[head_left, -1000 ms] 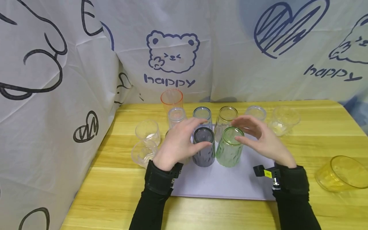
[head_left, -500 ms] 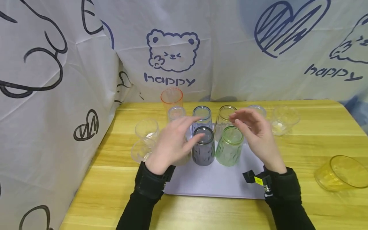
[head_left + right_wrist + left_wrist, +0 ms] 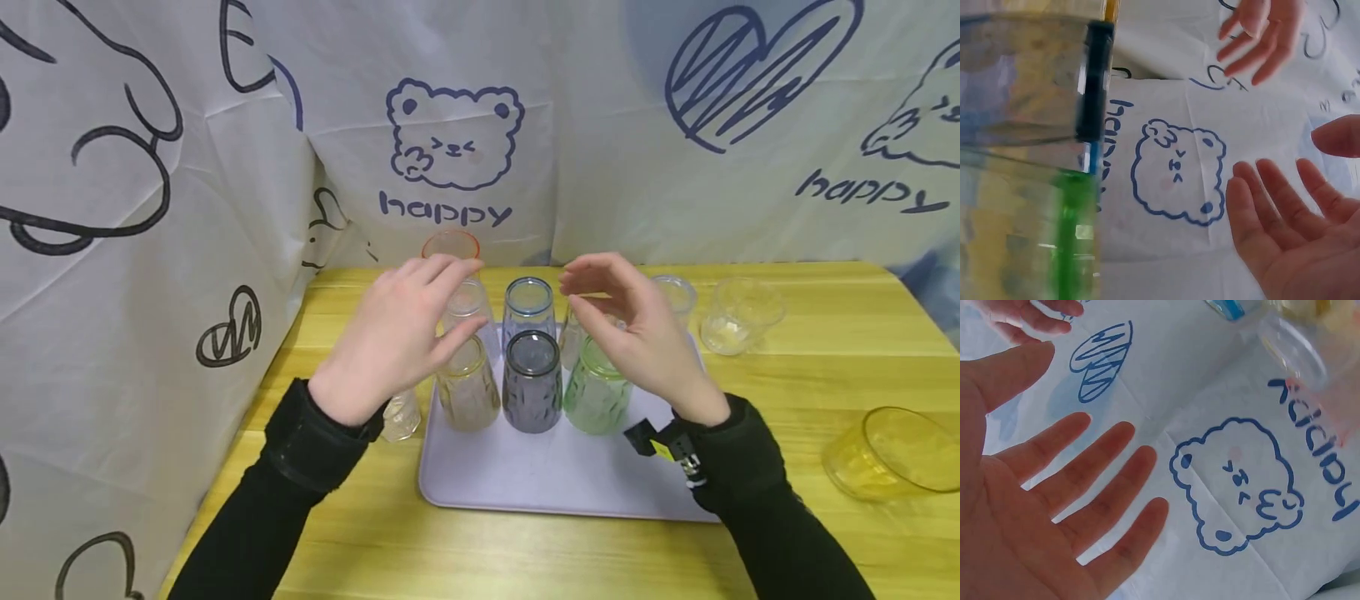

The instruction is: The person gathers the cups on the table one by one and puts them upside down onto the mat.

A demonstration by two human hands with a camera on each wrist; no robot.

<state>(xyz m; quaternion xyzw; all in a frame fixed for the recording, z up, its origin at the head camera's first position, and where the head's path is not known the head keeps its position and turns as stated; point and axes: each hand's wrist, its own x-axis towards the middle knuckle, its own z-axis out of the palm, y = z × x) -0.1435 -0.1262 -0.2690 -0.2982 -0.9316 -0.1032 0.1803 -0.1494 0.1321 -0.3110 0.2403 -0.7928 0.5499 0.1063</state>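
My left hand (image 3: 401, 329) hovers with spread, relaxed fingers over the left side of a lilac tray (image 3: 495, 483). Both wrist views show bare palms holding nothing. In the front row, upside-down glasses stand side by side: a pale yellow tumbler (image 3: 468, 392), a grey tumbler (image 3: 532, 387) and a green tumbler (image 3: 596, 396). Behind them are a clear tumbler (image 3: 480, 321) and a blue-rimmed tumbler (image 3: 529, 308). My right hand (image 3: 637, 325), fingers loosely bent, is above the green tumbler and hides most of another glass behind it.
An orange-rimmed glass (image 3: 450, 244) stands at the back. Clear glasses are beside the tray, one low on the left (image 3: 401, 415), another clear cup (image 3: 738, 317) at right. A yellow glass (image 3: 888, 454) lies tilted on the wooden table (image 3: 810, 367). A printed cloth (image 3: 600, 183) hangs behind.
My left hand has moved left and up, uncovering the pale yellow tumbler and the tray's left corner. My right hand has shifted left and up, now overlapping the green tumbler.
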